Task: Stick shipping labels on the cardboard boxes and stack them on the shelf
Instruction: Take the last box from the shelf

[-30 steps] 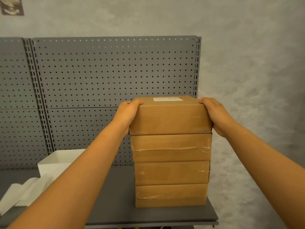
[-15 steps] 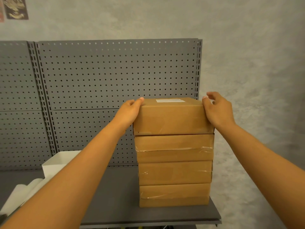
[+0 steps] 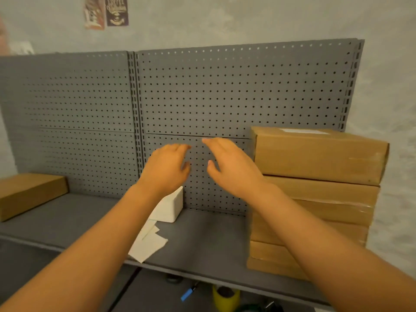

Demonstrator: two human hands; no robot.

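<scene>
A lone cardboard box lies at the shelf's left end. The left hand and right hand hover mid-air before the pegboard, fingers loosely spread, holding nothing — white label sheets lie below. The stacked boxes stand at right, the top one labelled.

Five cardboard boxes, four stacked, one white box, two hands.

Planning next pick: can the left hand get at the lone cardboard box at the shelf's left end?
Probably yes: the left hand is open and holds nothing, and bare shelf lies between it and the lone box.
</scene>
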